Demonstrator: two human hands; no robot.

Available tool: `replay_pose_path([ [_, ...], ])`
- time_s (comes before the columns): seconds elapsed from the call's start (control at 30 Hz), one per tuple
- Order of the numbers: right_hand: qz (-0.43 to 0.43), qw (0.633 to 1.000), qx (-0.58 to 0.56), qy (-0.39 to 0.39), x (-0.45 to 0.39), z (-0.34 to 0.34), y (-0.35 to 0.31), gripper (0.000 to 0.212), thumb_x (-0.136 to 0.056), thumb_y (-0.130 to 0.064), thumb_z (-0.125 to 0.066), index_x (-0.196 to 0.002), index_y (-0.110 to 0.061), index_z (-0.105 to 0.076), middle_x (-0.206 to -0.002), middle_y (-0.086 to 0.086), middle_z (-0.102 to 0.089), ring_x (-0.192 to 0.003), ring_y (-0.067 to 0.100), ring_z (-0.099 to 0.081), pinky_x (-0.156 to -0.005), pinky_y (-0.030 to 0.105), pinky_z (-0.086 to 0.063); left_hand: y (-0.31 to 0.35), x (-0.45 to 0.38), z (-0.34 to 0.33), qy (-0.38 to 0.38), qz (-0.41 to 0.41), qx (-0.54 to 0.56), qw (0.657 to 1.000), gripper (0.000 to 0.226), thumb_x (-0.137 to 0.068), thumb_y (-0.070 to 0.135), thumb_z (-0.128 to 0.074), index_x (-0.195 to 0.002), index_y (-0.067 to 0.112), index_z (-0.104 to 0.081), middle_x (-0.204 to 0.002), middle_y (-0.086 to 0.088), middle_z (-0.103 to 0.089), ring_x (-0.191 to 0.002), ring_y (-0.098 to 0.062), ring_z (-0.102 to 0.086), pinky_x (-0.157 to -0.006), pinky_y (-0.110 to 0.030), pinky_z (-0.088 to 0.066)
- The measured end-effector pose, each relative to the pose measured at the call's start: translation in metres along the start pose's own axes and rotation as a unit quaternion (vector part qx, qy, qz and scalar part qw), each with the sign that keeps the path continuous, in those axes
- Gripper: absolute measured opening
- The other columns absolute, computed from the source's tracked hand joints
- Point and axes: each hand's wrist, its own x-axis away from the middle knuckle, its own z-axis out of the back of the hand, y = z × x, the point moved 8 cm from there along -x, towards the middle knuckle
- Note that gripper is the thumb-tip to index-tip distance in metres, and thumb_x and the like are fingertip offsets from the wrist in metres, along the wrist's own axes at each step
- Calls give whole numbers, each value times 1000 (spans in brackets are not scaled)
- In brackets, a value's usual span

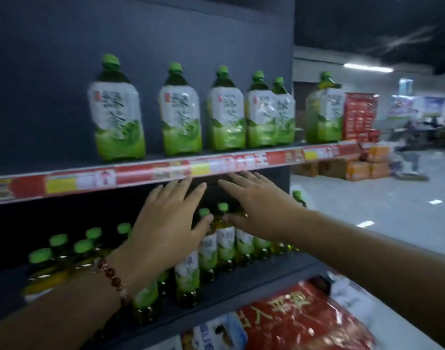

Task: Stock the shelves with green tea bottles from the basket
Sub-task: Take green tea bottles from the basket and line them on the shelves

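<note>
Reaching with left hand [166, 223] and right hand [256, 210], fingers straight and gripping nothing, just below the shelf edge [166, 170], above small bottles [226, 238].

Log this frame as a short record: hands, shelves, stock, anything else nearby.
left hand: open, fingers spread, holds nothing, beaded bracelet on wrist
right hand: open, fingers straight, empty
upper shelf: six large green tea bottles upright, spaced along it
lower shelf: small green tea bottles in rows, behind both hands
below: red bag
basket: not in view
</note>
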Motion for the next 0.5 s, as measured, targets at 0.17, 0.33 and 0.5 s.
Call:
replay_pose_path([
  [0.17,-130,989,-10,-68,109,-69,95,77,-96,-56,-48,-158,-27,-13,-165,6,-14,-152,29,-12,-124,43,-12,118,2,-88,-91,-71,73,991,72,-97,64,-32,-158,33,-10,-167,0,-6,-152,-23,-7,-122,-40,-6],
  [0.33,-293,940,-17,-174,261,-136,177,76,-98,-56,-45,-158,-24,-12,-165,10,-14,-151,33,-14,-123,42,-13,263,25,-166,-175,-163,141,961,75,-96,67,-32,-158,32,-10,-167,-4,-2,-153,-27,-3,-122,-46,-3],
  [0.5,-448,847,-49,-281,426,-200,227,81,-97,-57,-47,-159,-24,-8,-166,10,-11,-152,35,-10,-122,45,-11,408,71,-219,-249,-273,198,908,72,-96,62,-38,-157,33,-14,-167,-6,-4,-152,-30,-6,-122,-47,-8],
])
